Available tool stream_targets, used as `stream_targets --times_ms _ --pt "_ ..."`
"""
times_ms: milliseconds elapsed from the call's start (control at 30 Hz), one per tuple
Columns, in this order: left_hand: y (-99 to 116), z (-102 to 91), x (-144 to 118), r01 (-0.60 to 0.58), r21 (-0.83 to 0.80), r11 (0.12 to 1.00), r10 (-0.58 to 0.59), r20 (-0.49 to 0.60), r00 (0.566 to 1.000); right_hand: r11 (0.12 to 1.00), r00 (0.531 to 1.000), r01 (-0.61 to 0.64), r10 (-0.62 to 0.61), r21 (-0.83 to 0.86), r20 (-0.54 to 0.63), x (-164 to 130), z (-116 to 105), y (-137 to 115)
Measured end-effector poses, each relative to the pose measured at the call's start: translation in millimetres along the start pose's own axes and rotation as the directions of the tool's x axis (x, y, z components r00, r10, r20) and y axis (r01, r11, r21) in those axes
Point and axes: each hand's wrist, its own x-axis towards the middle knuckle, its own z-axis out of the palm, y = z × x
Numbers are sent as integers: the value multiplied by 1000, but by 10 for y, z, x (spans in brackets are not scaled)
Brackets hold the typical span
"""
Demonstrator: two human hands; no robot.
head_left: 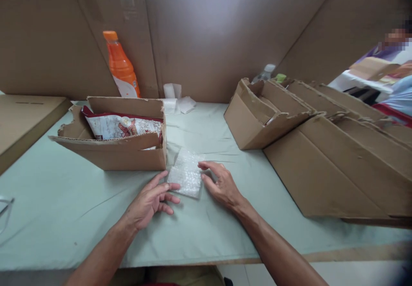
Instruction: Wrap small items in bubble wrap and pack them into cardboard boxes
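Nearest the camera, two bare forearms reach in over a pale green table. The left hand lies low on the cloth with its fingers spread and loosely curled, gripping nothing; its fingertips come up to the near left edge of a small bubble-wrap pad. The right hand rests just beside the pad's right edge, fingers extended and relaxed, the index fingertip touching or almost touching the wrap; the angle does not settle which. The pad lies flat on the table between the two hands, its far left corner close against an open cardboard box.

That box stands just behind the left hand and holds a printed red and white packet lying inside it. To the right, well apart from the hands, a row of torn, empty cardboard boxes leans one against the next. Farther back, an orange bottle stands against a cardboard wall, with some white folded pieces near it. At the far right edge another person's sleeve shows.
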Motion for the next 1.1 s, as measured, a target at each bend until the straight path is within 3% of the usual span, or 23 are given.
stream_targets --times_ms 67,167,300,533,633,733,867,967,1100 --pt "-6 -14 -2 7 1 1000 -7 -8 1000 997 997 81 -81 -12 12 -7 -1 -22" --pt "-14 -18 -8 -5 -4 1000 5 -17 1000 983 973 184 -180 -16 142 -23 8 -71" --pt "-39 -12 -11 -36 -4 999 36 -17 999 967 930 246 -217 -62 297 -46 35 -117" --pt "-69 -12 -15 -65 10 998 65 -9 998 931 911 315 -242 -183 335 -47 56 -131" --pt "-124 -32 -26 -124 144 982 129 -27 991 932 921 301 -229 -201 316 -44 57 -166" --pt "-202 -84 -40 -250 412 876 297 -53 953 941 932 281 -221 -188 286 -40 43 -185" --pt "-256 -148 -58 -436 668 603 543 57 838 962 937 239 -193 -131 291 -39 2 -153" --pt "-263 -160 -42 -495 743 451 591 166 789 977 936 198 -166 -75 309 -35 -26 -121" --pt "-278 -151 28 -503 786 361 597 220 772 986 929 168 -152 -18 337 -20 -46 -108"
